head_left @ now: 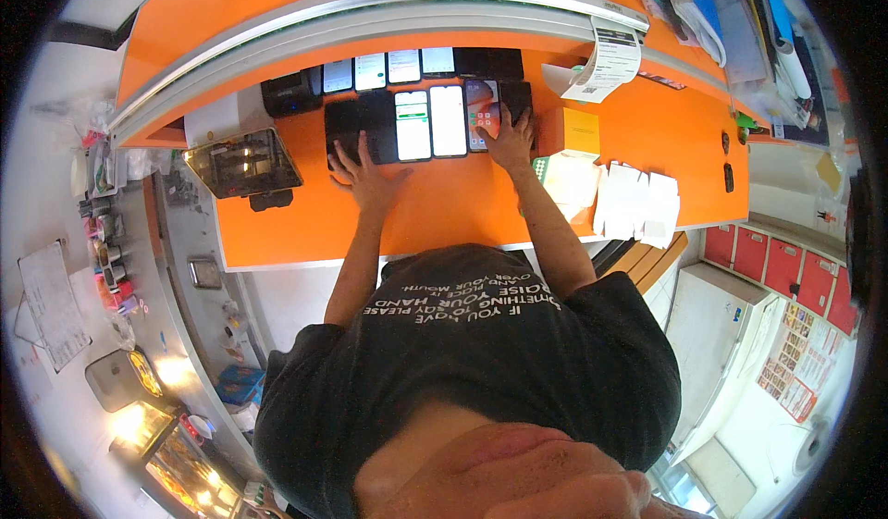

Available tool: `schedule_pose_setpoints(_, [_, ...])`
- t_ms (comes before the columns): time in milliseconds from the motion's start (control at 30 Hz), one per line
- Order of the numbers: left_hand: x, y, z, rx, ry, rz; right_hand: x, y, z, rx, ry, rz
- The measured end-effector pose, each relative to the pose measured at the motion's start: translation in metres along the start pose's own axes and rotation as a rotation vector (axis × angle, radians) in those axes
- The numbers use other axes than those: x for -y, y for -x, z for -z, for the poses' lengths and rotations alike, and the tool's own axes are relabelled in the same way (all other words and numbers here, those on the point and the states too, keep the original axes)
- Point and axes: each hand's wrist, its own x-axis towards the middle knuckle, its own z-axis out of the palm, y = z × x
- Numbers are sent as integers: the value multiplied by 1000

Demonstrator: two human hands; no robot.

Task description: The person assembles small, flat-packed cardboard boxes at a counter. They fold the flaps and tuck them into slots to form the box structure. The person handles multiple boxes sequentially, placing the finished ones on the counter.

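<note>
Several phones with lit screens stand in two rows against black holders on the orange counter (430,214). In the front row are a phone with a white and green screen (413,135), a phone with a plain white screen (448,126) and a phone with a colourful screen of icons (480,103). My left hand (367,184) has its fingers spread at the near edge of the black holder (347,123), left of the phones. My right hand (511,142) is open, its thumb at the colourful phone's screen and its other fingers over the black part to the right. Neither hand grips anything.
Right of my right hand sit a yellow and orange box (575,132) and white papers (636,200). A printed slip (608,61) hangs from the metal-edged shelf (388,10) above. On the left stands a dark tablet-like display (243,163). Red lockers (782,265) lie farther right.
</note>
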Motion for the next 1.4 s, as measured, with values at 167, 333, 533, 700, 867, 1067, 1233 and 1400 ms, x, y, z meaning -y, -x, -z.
schedule_pose_setpoints(167, [21,-29,-14,-26,14,-10,20,12,5,116,174,20])
schedule_pose_setpoints(333, [16,-37,-15,25,22,-70,19,11,1,169,161,19])
schedule_pose_setpoints(533, [28,-27,-7,63,20,-96,-8,-14,16,91,-91,0])
schedule_pose_setpoints(700, [48,-33,-11,-58,113,-104,-11,-16,17,68,-276,-59])
schedule_pose_setpoints(867, [48,-32,-9,-27,106,-165,4,1,16,-32,-142,93])
schedule_pose_setpoints(1067, [36,12,-12,0,83,-154,27,45,23,55,88,300])
schedule_pose_setpoints(1233, [37,53,-32,-14,95,-178,50,64,11,116,126,384])
schedule_pose_setpoints(1400, [36,83,-39,-19,37,-320,86,56,5,95,72,489])
